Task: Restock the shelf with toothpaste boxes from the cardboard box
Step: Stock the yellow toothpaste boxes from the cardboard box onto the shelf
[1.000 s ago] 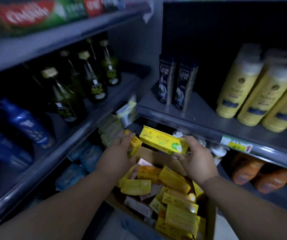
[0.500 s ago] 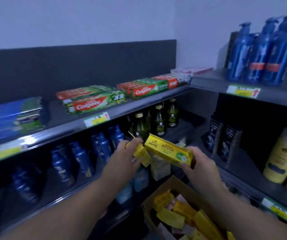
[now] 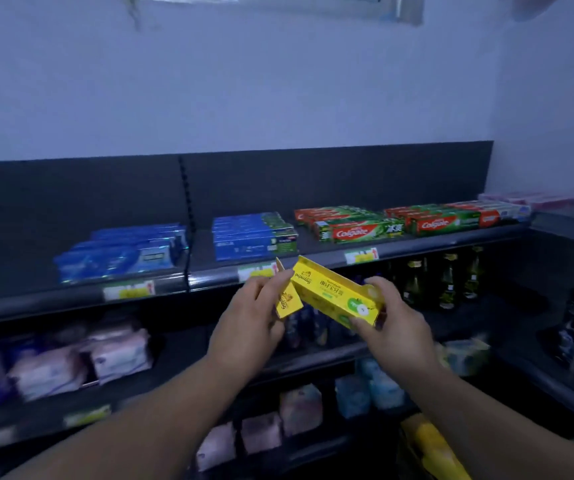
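Raised toward the top shelf: my left hand grips short box, right hand long box; bumping risks a drop.

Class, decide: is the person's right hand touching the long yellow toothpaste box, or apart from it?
Touching. The head view shows the right hand with fingers curled round the green-apple end of the yellow toothpaste box.

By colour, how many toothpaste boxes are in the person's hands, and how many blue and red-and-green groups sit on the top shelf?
Yellow boxes: 2, one in the left hand, one in the right hand
Blue groups: 2
Red-and-green groups: 2
Total: 6
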`<state>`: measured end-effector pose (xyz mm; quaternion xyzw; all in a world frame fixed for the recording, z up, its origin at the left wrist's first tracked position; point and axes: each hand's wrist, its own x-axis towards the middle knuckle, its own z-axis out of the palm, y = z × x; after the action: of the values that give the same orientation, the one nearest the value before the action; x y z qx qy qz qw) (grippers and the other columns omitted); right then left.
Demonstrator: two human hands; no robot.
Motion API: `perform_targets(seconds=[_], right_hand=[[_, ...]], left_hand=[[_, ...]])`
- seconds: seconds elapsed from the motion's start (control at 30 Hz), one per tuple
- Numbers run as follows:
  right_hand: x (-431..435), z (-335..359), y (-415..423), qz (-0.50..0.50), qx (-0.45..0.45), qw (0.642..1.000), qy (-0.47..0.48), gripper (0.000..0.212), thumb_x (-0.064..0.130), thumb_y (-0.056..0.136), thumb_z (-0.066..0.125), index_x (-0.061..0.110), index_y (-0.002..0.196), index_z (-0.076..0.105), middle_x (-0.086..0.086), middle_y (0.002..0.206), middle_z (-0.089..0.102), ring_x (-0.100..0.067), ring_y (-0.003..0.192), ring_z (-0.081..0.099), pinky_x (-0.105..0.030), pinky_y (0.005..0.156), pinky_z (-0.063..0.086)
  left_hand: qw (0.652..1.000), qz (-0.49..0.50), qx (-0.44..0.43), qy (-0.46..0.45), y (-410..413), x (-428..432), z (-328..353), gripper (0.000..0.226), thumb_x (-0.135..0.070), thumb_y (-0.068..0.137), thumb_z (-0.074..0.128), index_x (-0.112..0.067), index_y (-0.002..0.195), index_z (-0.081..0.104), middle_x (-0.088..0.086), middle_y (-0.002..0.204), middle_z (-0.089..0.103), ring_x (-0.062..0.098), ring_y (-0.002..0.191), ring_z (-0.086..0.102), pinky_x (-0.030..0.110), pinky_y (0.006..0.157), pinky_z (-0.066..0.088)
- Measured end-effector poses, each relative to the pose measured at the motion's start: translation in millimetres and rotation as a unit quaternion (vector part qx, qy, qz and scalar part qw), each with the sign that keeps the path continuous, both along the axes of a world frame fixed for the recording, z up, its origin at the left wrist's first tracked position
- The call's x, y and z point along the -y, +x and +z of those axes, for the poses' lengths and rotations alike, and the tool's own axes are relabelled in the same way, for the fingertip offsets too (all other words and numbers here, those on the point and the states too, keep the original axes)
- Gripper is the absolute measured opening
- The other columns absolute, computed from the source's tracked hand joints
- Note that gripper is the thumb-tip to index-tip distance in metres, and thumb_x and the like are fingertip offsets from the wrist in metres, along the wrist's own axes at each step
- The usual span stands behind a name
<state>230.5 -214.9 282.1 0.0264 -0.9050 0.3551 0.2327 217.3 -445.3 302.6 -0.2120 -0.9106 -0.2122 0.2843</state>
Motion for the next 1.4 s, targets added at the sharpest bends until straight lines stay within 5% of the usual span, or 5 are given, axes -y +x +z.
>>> perform_targets(seconds=[0.23, 0.4, 0.67, 1.0, 1.4], right_hand=[[170.9, 30.2, 47.0, 0.093, -0.028, 0.995, 0.001, 0.056, 0.033, 0.085, 0.071, 0.041, 0.131, 0.04, 0.007, 0.086, 0.059, -0.017, 0.073, 0.059, -0.032, 0.062, 0.045], [275.8, 40.8, 67.6, 0.151, -0.06, 0.987, 0.006, 0.057, 0.033, 0.08, 0.075, 0.04, 0.127, 0.044, 0.003, 0.098, 0.068, -0.025, 0.084, 0.063, -0.032, 0.071, 0.049], [402.5, 59.7, 63.5, 0.259, -0.091, 0.96, 0.057, 0.061, 0.032, 0.083, 0.072, 0.037, 0.135, 0.041, 0.001, 0.104, 0.066, -0.026, 0.087, 0.061, -0.031, 0.074, 0.046], [522.1, 55.2, -21.1, 0.341, -0.117, 0.93, 0.071, 0.059, 0.034, 0.086, 0.07, 0.036, 0.135, 0.038, 0.001, 0.095, 0.063, -0.021, 0.082, 0.058, -0.03, 0.072, 0.044], [639.2, 72.7, -160.7, 0.375, -0.107, 0.916, 0.089, 0.055, 0.035, 0.085, 0.071, 0.036, 0.131, 0.041, 0.011, 0.075, 0.045, -0.024, 0.079, 0.056, -0.031, 0.069, 0.045]], left_hand=[[0.996, 0.057, -0.06, 0.016, 89.9, 164.0, 11.9, 0.084, -0.003, 0.071, 0.066, -0.044, 0.133, 0.027, -0.004, 0.121, 0.052, 0.018, 0.106, 0.055, 0.032, 0.078, 0.052], [0.987, 0.13, -0.086, -0.034, 141.6, 265.4, 26.2, 0.066, -0.02, 0.072, 0.068, -0.035, 0.129, 0.04, -0.001, 0.109, 0.056, 0.022, 0.088, 0.061, 0.024, 0.062, 0.046], [0.963, 0.243, -0.098, -0.061, 175.5, 382.5, 35.2, 0.077, -0.003, 0.064, 0.075, -0.033, 0.128, 0.046, 0.005, 0.106, 0.058, 0.028, 0.085, 0.06, 0.038, 0.059, 0.054], [0.923, 0.341, -0.116, -0.133, 122.8, 486.8, 30.2, 0.082, -0.001, 0.055, 0.081, -0.027, 0.127, 0.051, 0.008, 0.099, 0.063, 0.028, 0.073, 0.061, 0.035, 0.058, 0.054], [0.879, 0.436, -0.091, -0.171, 17.0, 614.1, 39.8, 0.069, -0.006, 0.057, 0.079, -0.021, 0.119, 0.051, 0.003, 0.112, 0.063, 0.029, 0.09, 0.063, 0.04, 0.066, 0.055]])
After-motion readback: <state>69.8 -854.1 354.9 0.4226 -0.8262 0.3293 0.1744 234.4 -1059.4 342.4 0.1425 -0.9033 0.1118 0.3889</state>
